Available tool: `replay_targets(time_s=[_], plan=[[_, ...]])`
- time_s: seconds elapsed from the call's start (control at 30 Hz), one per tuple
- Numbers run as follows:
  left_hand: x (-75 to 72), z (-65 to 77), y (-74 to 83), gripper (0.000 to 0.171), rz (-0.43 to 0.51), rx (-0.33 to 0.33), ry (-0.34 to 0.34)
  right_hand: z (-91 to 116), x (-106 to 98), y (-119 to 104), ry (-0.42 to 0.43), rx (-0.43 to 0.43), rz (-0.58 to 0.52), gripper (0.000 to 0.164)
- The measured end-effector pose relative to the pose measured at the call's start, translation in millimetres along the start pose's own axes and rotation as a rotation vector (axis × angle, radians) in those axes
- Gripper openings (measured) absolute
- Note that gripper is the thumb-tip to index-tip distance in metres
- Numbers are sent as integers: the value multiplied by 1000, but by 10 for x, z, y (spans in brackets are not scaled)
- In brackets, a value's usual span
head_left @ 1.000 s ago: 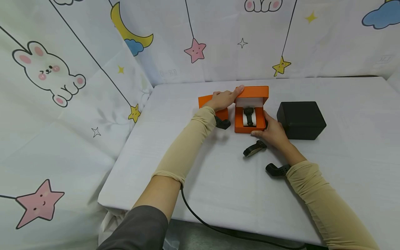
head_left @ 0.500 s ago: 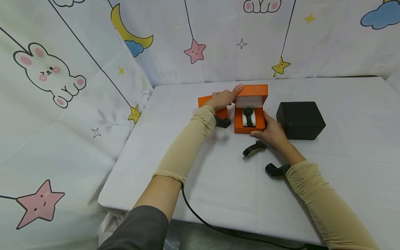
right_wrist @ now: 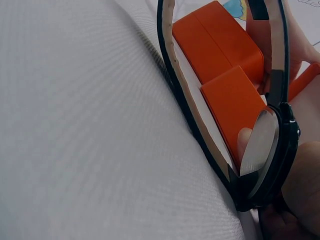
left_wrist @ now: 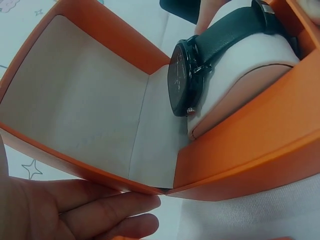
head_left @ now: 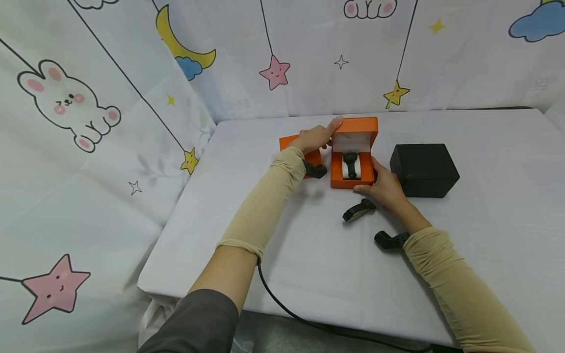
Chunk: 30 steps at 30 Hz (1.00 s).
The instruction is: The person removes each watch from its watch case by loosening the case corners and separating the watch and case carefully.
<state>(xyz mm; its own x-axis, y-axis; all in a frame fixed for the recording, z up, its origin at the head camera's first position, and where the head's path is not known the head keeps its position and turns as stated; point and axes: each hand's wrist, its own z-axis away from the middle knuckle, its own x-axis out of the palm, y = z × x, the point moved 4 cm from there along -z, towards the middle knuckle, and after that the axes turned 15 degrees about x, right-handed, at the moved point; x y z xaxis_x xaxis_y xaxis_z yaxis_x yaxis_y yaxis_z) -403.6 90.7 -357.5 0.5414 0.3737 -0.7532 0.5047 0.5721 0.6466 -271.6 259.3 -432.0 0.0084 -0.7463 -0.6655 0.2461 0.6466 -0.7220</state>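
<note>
A hinged orange watch box stands on the white table with its lid raised. Inside, a black-strapped wristwatch wraps a white cushion. My left hand holds the lid at its left corner; in the left wrist view its fingers lie along the outside of the lid. The right hand grips the base by its front right corner, thumb at the front. A second black wristwatch rests on the table in front of the box, and looms large close to the right wrist camera.
A black box stands to the right, close by the right hand. Another orange piece lies at the left, partly hidden under the left hand and wrist. A black cable hangs over the table's front edge. A printed curtain backs the table.
The lid has tilted slightly farther back, its top edge rising a little, and the left hand has moved up with it. The right hand and the base have stayed nearly still.
</note>
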Motion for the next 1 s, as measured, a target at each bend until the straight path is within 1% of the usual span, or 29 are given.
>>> replay_targets(time_s=[0.33, 0.6, 0.77, 1.0], plan=[[-6, -29, -3, 88, -2, -1, -9, 3, -3, 1, 3, 5, 7, 100], [-9, -48, -12, 86, 3, 8, -1, -9, 4, 16, 1, 5, 3, 101], [-25, -35, 12, 86, 13, -2, -12, -12, 4, 24, -1, 10, 3, 102], [-43, -18, 28, 87, 51, -21, -17, -6, 2, 18, 0, 11, 6, 102]])
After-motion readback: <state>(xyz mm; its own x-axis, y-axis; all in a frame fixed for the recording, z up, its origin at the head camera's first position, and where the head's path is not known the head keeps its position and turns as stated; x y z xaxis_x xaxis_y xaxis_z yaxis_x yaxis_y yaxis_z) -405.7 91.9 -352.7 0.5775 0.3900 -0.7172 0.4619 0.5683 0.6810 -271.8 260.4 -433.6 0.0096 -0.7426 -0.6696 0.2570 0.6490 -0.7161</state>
